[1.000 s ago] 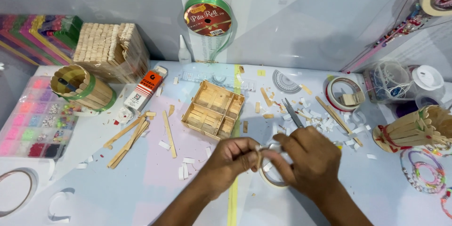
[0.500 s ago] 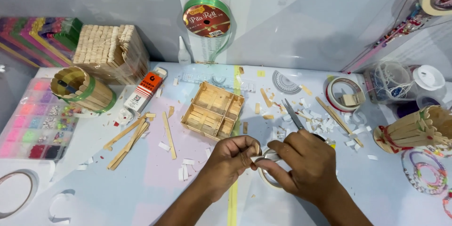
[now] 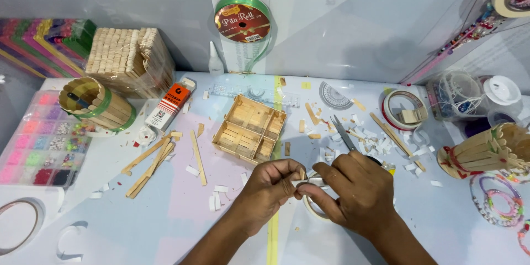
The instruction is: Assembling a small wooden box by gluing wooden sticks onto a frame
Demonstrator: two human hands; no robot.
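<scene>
From the head camera, the left hand and the right hand meet near the front edge of the pale work table, fingertips drawn together around a small roll of clear tape that lies partly hidden beneath them; the left thumb and forefinger pinch a short pale strip between the two hands (whether it is tape or paper cannot be told). The right hand's fingers curl over the roll's rim, closed on it.

Just behind the hands sits a square open tray built of pale wooden craft sticks, divided into compartments. To its right lie grey metal scissors among scattered white paper scraps. Loose wooden sticks lie left of the tray.

As for packages: a flat orange-and-white rectangular glue box lies slantwise toward the table's back left, and a white pointed glue bottle stands at the back edge. Above it, against the wall, hangs a green ribbon spool with a round dark red label. A round stick-built cup banded in green and a block-shaped stick box wrapped in clear film stand at the back left; a clear bead organiser with pink compartments rests along the left edge. A white tape ring sits toward the back right, and a second stick cup stands at the right edge.

The wall behind is plain pale grey.
</scene>
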